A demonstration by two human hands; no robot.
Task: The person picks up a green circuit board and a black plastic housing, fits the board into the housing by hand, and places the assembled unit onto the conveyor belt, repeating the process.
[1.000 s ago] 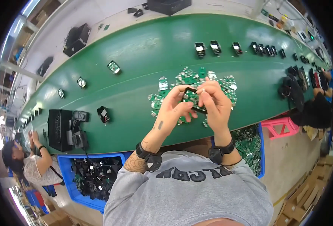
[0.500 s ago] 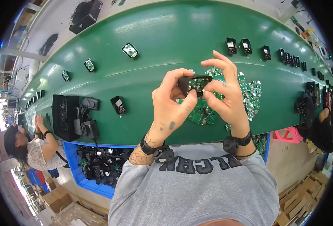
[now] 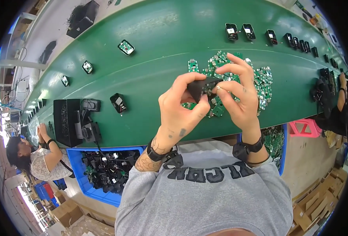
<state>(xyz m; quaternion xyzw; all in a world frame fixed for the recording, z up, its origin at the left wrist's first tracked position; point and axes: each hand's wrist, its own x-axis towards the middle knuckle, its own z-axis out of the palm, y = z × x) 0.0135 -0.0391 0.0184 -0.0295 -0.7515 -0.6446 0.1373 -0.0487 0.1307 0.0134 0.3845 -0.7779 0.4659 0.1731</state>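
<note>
Over the green bench (image 3: pixel 158 67) I remotely note circuit boards (image 3: pixel 264 83) heaped at two o'clock of centre, left hand (image 3: pixel 178 101) gripping a black housing (image 3: pixel 197 88) at one o'clock, right hand (image 3: pixel 241 101) at its three-o'clock edge, thumb and forefinger pinching a small pale piece (image 3: pixel 218 87).

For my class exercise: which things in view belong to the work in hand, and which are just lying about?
Seemingly in the work:
black case, held in the left grip, right grip at its edge
circuit boards piled on the green table
open cases, upper right

Probably just lying about:
pink stool, right
cardboard boxes, lower right
</note>
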